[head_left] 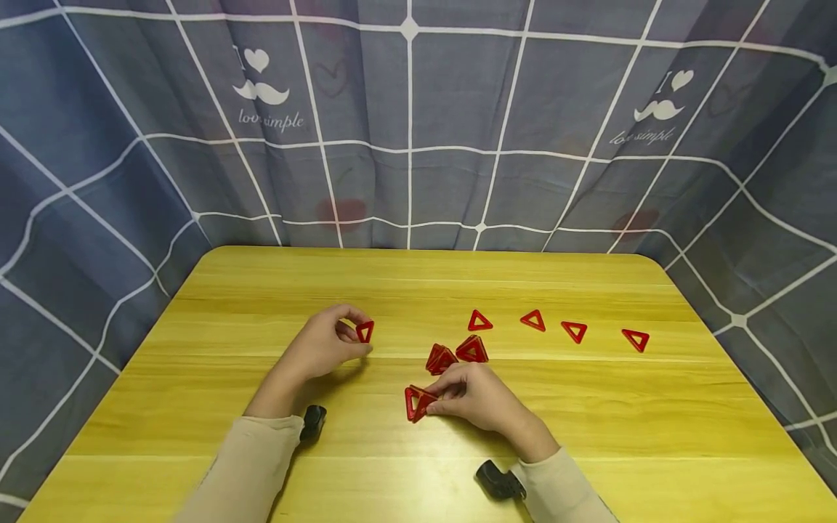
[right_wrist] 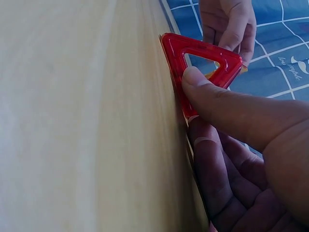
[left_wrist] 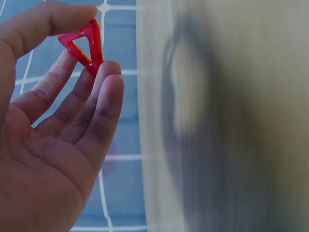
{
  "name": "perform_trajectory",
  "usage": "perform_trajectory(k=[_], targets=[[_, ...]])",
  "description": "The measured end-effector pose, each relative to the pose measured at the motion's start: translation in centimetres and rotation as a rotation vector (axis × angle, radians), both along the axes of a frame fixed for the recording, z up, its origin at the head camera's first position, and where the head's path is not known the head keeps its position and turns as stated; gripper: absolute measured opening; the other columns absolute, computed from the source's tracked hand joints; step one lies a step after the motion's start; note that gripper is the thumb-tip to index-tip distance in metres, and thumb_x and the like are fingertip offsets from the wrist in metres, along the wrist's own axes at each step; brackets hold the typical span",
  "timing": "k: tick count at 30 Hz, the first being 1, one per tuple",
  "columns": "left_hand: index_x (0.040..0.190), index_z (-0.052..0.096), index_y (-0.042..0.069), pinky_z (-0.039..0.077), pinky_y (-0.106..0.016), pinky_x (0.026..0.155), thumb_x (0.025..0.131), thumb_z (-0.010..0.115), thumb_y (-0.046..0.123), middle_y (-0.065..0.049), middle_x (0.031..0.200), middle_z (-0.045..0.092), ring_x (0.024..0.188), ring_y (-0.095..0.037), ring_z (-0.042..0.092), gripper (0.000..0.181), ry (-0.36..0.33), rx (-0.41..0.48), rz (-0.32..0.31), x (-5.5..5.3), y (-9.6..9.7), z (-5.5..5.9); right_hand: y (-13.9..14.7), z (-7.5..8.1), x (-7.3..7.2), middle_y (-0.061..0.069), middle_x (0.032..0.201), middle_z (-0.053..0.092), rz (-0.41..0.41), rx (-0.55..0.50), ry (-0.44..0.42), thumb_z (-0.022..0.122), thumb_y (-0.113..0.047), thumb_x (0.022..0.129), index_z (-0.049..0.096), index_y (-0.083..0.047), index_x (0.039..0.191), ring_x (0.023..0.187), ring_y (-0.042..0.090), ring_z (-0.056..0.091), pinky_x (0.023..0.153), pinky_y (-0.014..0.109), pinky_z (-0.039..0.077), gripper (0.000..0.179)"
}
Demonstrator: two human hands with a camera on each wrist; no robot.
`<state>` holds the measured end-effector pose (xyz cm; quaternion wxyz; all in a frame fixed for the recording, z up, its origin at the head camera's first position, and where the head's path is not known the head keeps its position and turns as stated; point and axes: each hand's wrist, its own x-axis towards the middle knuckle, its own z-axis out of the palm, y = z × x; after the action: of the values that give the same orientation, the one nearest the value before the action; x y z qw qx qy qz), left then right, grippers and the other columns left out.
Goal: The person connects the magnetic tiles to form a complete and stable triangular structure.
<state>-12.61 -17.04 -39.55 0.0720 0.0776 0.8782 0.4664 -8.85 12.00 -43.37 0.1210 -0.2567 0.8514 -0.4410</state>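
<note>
My left hand (head_left: 330, 341) pinches a single red triangular tile (head_left: 365, 332) between thumb and fingers, raised over the table on the left. In the left wrist view that tile (left_wrist: 89, 46) shows its open centre, with the thumb on top and fingertips below. Nearer the front, my right hand (head_left: 474, 396) grips a piece made of joined red triangles (head_left: 418, 403) standing at an angle to each other. The right wrist view has the thumb pressed on one red triangle's face (right_wrist: 176, 72). Just behind the right hand stand two red triangle pyramids (head_left: 441, 359) (head_left: 472, 349).
Several loose red triangles (head_left: 535, 320) lie spread in a row at the back right of the wooden table (head_left: 366, 465). A blue-grey checked curtain (head_left: 445, 94) hangs behind and along both sides. Black wrist cameras (head_left: 500, 481) sit at both cuffs.
</note>
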Motion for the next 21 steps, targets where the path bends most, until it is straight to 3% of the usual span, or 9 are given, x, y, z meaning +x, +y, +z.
perform_trajectory(k=[7,15,21], targets=[[0.105,0.066,0.013,0.051,-0.035,0.063,0.082,0.084,0.009,-0.005,0.091,0.065,0.082,-0.019,0.061,0.029,-0.042,0.002,-0.085,1.2,2.6,-0.5,0.1,-0.1,-0.1,-0.014,0.088,0.067,0.001,0.002,-0.001,0.087,-0.022,0.081,0.081,-0.019,0.097,0.075,0.008,0.061,0.067,0.028,0.053,0.017],[0.098,0.068,0.017,0.049,-0.041,0.085,0.080,0.085,0.011,0.001,0.098,0.065,0.097,-0.023,0.061,0.025,0.017,-0.029,-0.218,1.9,3.5,-0.8,0.0,-0.3,-0.1,-0.013,0.089,0.068,0.005,0.003,-0.013,0.087,-0.022,0.081,0.082,-0.018,0.098,0.076,0.008,0.061,0.068,0.028,0.053,0.018],[0.096,0.068,0.014,0.049,-0.041,0.084,0.077,0.086,0.008,0.002,0.092,0.065,0.091,-0.022,0.061,0.026,-0.014,-0.035,-0.343,2.2,4.1,-1.0,0.1,-0.2,-0.1,-0.014,0.088,0.068,-0.007,0.001,-0.015,0.087,-0.022,0.081,0.082,-0.019,0.097,0.076,0.008,0.062,0.068,0.028,0.053,0.018]])
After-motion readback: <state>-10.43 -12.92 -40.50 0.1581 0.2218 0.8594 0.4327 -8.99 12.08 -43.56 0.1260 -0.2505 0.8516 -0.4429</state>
